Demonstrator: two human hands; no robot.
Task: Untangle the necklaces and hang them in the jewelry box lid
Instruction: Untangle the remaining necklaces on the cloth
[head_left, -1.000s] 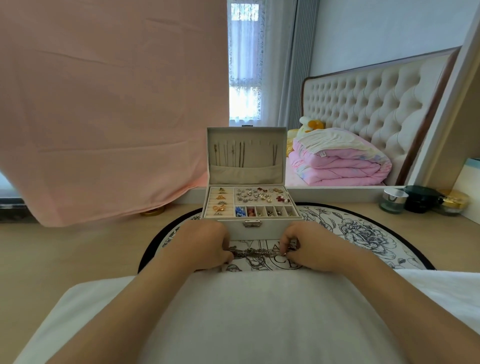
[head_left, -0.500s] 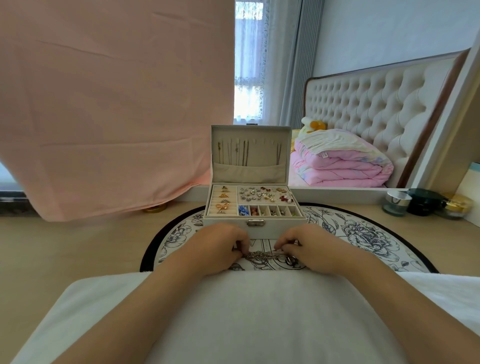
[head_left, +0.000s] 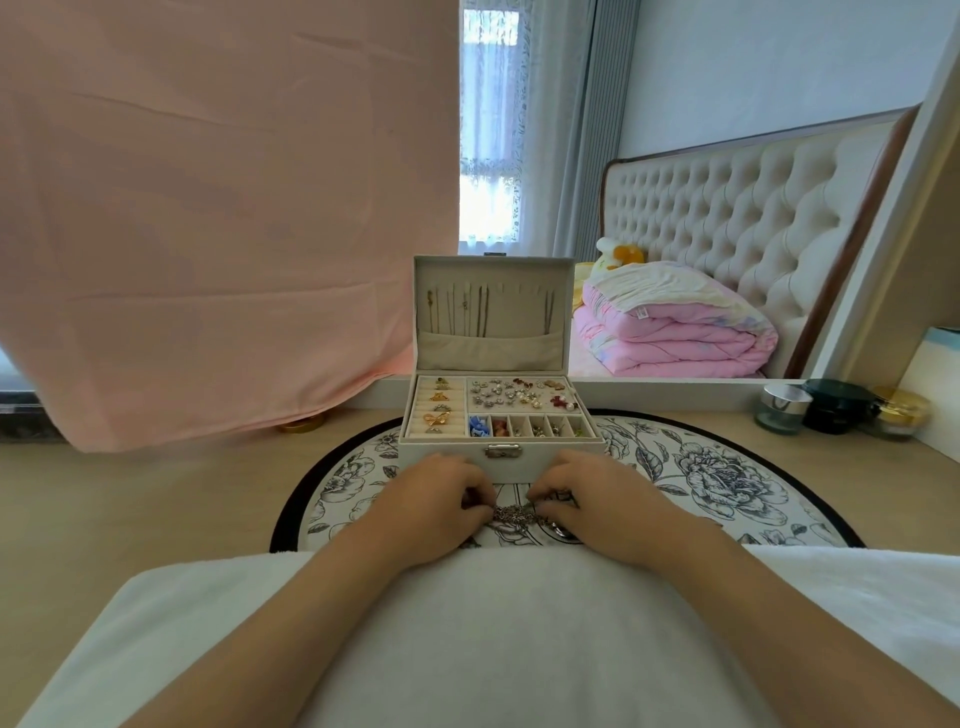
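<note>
A white jewelry box (head_left: 545, 457) stands open on a round floral mat (head_left: 727, 483). Its upright lid (head_left: 493, 312) has several thin chains hanging above a fabric pocket. The tray below holds rings, earrings and small charms. Just in front of the box, a tangled clump of silvery necklaces (head_left: 514, 514) lies on the mat. My left hand (head_left: 436, 493) pinches its left end with curled fingers. My right hand (head_left: 597, 499) pinches the right end. The hands are close together, and part of the chain is hidden under my fingers.
Three small cosmetic jars (head_left: 831, 410) stand at the right on the wooden tabletop. A pink cloth (head_left: 208, 208) hangs at the left behind the box, with a gold lid (head_left: 301, 426) under its edge. A mirror behind shows a bed and pink quilt.
My hands have drawn closer together, bunching the necklaces from a stretched line into a short clump. The view has shifted slightly.
</note>
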